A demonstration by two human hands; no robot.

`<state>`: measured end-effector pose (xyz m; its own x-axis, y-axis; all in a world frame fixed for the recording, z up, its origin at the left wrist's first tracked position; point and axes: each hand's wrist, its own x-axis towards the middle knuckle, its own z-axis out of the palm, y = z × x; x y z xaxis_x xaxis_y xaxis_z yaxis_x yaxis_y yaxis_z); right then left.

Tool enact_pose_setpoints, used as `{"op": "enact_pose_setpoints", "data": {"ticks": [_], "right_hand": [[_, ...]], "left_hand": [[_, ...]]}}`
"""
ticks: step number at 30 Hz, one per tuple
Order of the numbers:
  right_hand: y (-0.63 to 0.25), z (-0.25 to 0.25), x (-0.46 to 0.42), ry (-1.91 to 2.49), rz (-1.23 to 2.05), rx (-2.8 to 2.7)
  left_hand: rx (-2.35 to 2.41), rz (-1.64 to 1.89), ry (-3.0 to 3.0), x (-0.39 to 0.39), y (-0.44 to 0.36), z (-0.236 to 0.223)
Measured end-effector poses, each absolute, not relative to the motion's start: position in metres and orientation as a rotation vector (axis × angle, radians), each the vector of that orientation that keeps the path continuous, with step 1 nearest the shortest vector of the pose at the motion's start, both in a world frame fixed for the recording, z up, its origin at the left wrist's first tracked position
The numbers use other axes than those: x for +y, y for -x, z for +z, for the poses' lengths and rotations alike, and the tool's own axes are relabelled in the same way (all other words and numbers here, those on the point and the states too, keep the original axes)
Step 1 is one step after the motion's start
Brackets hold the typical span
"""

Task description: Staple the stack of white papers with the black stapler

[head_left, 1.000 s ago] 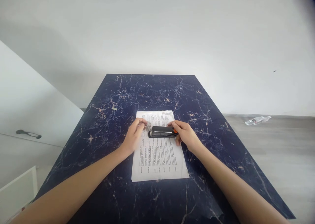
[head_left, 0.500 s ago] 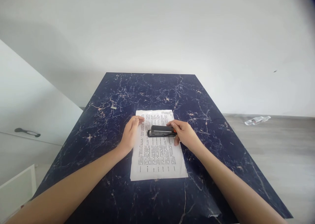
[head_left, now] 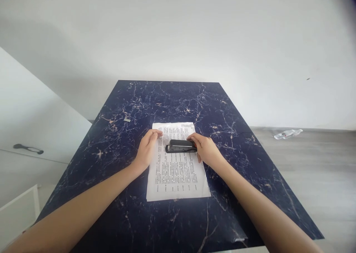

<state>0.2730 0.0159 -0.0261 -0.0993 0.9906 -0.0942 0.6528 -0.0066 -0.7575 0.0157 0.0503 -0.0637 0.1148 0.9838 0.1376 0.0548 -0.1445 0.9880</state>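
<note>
A printed sheet of paper (head_left: 178, 175), perhaps the top of a thin stack, lies on the dark marbled table (head_left: 167, 101). Over it is a black stapler (head_left: 182, 146), its jaw end pointing left and a bit of orange near its rear. My right hand (head_left: 204, 148) is closed around the stapler's rear end at the paper's right side. On the opposite side, my left hand (head_left: 147, 147) grips the paper's left edge, fingers curled together over it; the fingers' undersides are hidden. I cannot tell whether the stapler touches the paper.
A small pale scrap (head_left: 127, 120) lies on the table, left of the paper's far end. The table backs onto a white wall (head_left: 178, 30). On the floor at right is a clear plastic wrapper (head_left: 288, 134). A cabinet with a dark handle (head_left: 28, 148) stands at left.
The whole view has shifted slightly. Both hands keep their places at the paper, with the stapler still in my right hand.
</note>
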Motion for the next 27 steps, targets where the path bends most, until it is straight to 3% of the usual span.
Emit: {"op": "enact_pose_setpoints", "data": {"ticks": [6,27], "right_hand": [[-0.275,-0.032,0.019,1.650,0.651,-1.957],[-0.280,-0.028,0.016,1.408,0.528,-2.033]], "left_hand": [[1.119,1.186,-1.433,0.050,-0.015,-0.063],[1.094,1.214,-1.389,0.050,-0.015,-0.067]]}}
